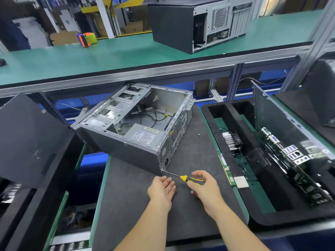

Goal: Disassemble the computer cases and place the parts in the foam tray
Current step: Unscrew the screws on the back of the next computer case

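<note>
An opened grey computer case (pixel 126 147) lies on its side on the dark mat (pixel 137 211), with a power supply (pixel 145 135) and loose cables inside. My right hand (pixel 204 185) grips a yellow-and-black screwdriver (pixel 188 178) whose tip touches the case's near bottom corner. My left hand (pixel 161 189) lies flat with straight fingers just below that corner, palm up, holding nothing. To the right, the black foam tray (pixel 253 214) holds a motherboard (pixel 290 160), a heatsink (pixel 231 140), a memory stick (pixel 225 167) and a processor chip (pixel 240 182).
A loose screw (pixel 198 134) lies on the mat right of the case. A second case (pixel 197 24) and a tape dispenser (pixel 86 38) stand on the green upper shelf (pixel 108 55). A black panel (pixel 29 138) covers the left side.
</note>
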{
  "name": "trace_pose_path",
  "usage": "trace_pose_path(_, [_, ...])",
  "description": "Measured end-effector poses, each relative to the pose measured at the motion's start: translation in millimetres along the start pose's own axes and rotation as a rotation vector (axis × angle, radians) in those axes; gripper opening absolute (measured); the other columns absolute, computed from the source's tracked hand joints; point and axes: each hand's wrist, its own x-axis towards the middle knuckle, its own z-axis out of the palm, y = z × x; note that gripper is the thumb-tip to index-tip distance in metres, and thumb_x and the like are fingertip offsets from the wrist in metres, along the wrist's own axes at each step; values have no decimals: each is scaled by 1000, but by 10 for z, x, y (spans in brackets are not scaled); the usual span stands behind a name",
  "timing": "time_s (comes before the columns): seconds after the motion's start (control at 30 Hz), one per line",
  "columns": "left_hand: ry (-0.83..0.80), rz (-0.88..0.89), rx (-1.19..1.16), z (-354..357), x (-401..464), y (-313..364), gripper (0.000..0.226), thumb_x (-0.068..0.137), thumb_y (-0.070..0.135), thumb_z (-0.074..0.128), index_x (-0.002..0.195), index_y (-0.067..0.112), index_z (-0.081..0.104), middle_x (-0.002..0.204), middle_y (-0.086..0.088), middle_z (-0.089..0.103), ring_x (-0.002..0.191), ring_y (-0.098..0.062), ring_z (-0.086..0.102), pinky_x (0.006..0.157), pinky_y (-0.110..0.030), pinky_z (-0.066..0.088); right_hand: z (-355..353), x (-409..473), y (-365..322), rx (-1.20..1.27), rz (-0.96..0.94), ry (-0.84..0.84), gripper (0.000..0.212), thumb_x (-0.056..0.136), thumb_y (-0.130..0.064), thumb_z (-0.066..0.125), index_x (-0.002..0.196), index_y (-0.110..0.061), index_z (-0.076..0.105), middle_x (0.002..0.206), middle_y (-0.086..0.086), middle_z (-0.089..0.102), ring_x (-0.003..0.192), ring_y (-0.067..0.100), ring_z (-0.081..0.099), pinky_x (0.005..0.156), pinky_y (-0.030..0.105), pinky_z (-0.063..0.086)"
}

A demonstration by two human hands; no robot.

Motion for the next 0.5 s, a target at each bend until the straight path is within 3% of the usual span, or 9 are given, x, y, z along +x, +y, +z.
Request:
trace_pose_path(0.07, [-31, -23, -12, 25, -2, 0, 21, 102, 15, 46, 109, 1, 61, 103, -15, 70, 95, -30, 65, 89, -39, 51, 13, -7, -32, -38, 68, 19, 14, 94, -22, 68, 99, -11, 62, 91, 6, 66, 59, 15, 56, 49, 28, 48])
trace_pose_path(0.13, [-49, -33, -33, 54, -25, 0, 24, 104, 16, 47, 117, 2, 59, 117, -16, 67, 107, -31, 62, 97, -39, 49, 9, -7, -35, -118, 166, 2, 31, 102, -35, 52, 95, -6, 60, 74, 7, 58, 46, 16, 46, 42, 25, 39])
trace_pose_path(0.23, [-62, -31, -74, 72, -29, -22, 33, 106, 16, 44, 134, 3, 55, 133, -17, 63, 121, -33, 60, 101, -40, 48, 13, -10, -14, -143, 162, 3, 26, 104, -28, 49, 93, -6, 61, 64, 5, 49, 45, 13, 37, 41, 23, 30])
trace_pose_path(0.33, [-72, -27, -77, 62, -31, -66, 37, 109, 18, 41, 141, 3, 52, 139, -16, 61, 128, -33, 58, 101, -39, 47, 16, -11, -48, -114, 65, 47, 12, 98, -18, 59, 89, -12, 63, 67, 3, 56, 47, 14, 39, 43, 25, 35])
trace_pose_path(0.4, [-65, -20, -54, 43, -36, -89, 37, 109, 19, 40, 140, 4, 53, 138, -15, 62, 123, -32, 60, 100, -39, 47, 22, -23, -71, -136, -9, 64, 7, 94, -13, 64, 88, -16, 64, 76, 1, 63, 51, 14, 46, 49, 28, 42])
trace_pose_path(0.5, [-60, -15, 1, 21, -50, -115, 33, 108, 18, 38, 133, 6, 56, 132, -13, 65, 111, -30, 62, 98, -39, 47, 19, -30, -52, -123, -69, 50, 21, 87, -2, 69, 90, -21, 65, 93, 0, 68, 64, 13, 55, 62, 28, 48])
